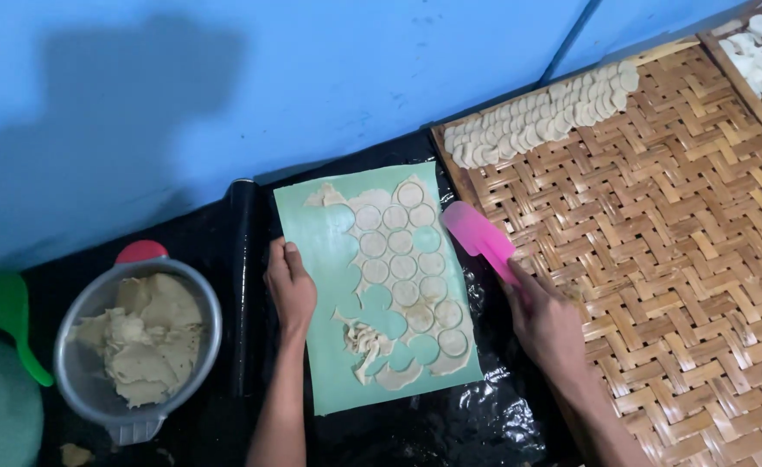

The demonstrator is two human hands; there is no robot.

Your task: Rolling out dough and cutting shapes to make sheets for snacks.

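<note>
Right hand (547,322): closed around handle of pink spatula (479,235), blade beside right edge of mat.
Left hand (290,285): flat, fingers together, pressing left part of green mat (329,346).
Dough sheet (402,285): on mat, cut into rounds, scraps heaped near lower edge.
Bowl (74,329): left, holding dough.
Woven tray (675,259): right, cut rounds (536,117) overlapping along far edge.

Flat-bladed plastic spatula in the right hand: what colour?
Pink; the flat plastic spatula shows clearly in the head view.
</note>
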